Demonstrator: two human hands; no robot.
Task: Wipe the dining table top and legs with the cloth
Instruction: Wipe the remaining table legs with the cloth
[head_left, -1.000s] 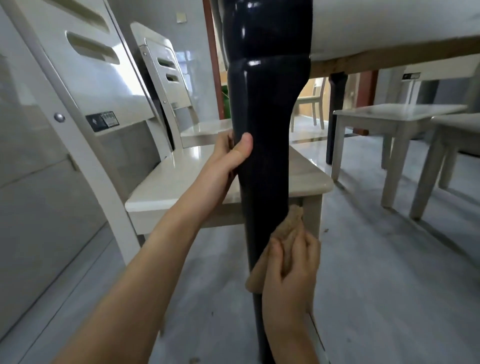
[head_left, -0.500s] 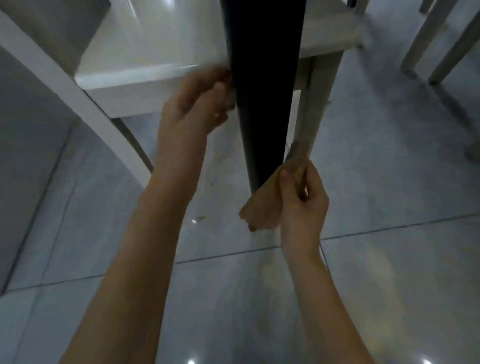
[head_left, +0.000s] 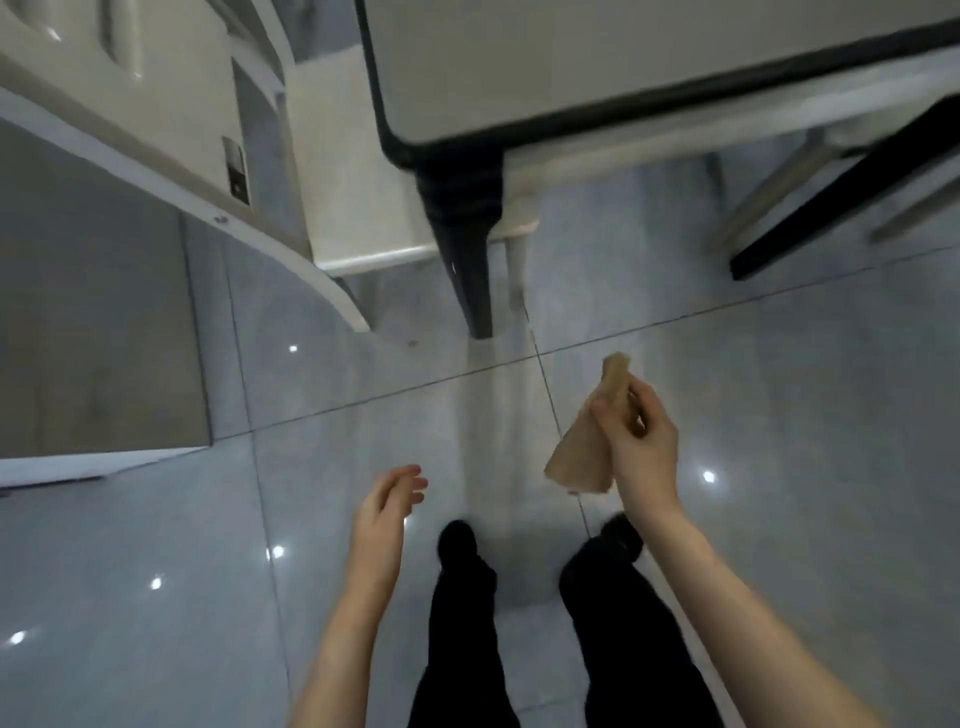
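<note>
Both hands have been withdrawn from the leg (head_left: 470, 270). Cloth (head_left: 584, 447) is pinched in the right hand (head_left: 641, 441); left hand (head_left: 384, 506) hangs loosely spread, empty. Upright leg lies at 11 o'clock from the cloth, nearer the right hand.

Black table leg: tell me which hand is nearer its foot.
Right. The right hand, holding the cloth, is below and to the right of the black table leg. The left hand, empty, hangs lower in the picture, down-left of the foot. Neither touches it.

Table leg (head_left: 467, 249) ahead under table corner (head_left: 415, 140), chair (head_left: 353, 218) to its left, both hands nearer, apart from it.
</note>
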